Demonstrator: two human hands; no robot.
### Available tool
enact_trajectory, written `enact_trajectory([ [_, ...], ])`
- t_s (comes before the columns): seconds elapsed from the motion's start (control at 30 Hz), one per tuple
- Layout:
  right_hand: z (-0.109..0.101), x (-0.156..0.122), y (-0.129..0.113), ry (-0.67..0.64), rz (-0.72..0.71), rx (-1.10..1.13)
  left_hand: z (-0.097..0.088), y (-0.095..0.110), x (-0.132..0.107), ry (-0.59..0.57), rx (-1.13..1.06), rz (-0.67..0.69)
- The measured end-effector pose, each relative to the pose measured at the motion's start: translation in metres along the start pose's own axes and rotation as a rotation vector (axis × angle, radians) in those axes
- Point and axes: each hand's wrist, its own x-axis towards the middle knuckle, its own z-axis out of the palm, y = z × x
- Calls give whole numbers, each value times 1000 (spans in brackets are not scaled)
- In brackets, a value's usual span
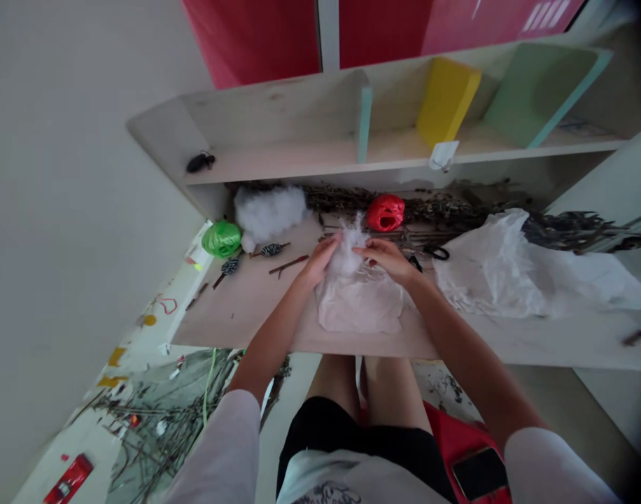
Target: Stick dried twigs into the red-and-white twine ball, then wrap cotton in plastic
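Observation:
A tuft of white fluffy stuffing (pixel 348 253) is held between my two hands over the middle of the desk. My left hand (pixel 321 260) grips its left side, fingers closed on the fibres. On the other side, my right hand (pixel 386 257) pinches the stuffing with thumb and fingers. Below it lies a crumpled white sheet (pixel 360 302), thin like tissue or plastic. A larger heap of the same stuffing (pixel 271 212) rests at the back left. Near it are two small dark-and-white wrapped bundles on sticks, one of them this wrapped bundle (pixel 272 250).
A green roll of plastic twine (pixel 222 239) and a red roll (pixel 385 213) sit on the desk. Dry twigs (pixel 446 210) line the back. Black-handled scissors (pixel 437 253) and a white plastic bag (pixel 488 269) are at right. A shelf (pixel 299 157) overhangs the back.

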Motion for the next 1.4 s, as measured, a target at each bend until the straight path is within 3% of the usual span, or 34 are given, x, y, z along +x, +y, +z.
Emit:
enact_trajectory([
  [0.23, 1, -2, -3, 16, 31, 12, -3, 6, -5, -149, 109, 54],
  [0.47, 5, -6, -2, 0, -51, -65, -9, 0, -3, -237, 172, 80],
  [0.8, -1, -4, -2, 43, 16, -73, -5, -5, 1, -16, 226, 218],
  [1.4, -2, -4, -7, 2, 39, -90, -5, -12, 9, 0, 290, 209],
])
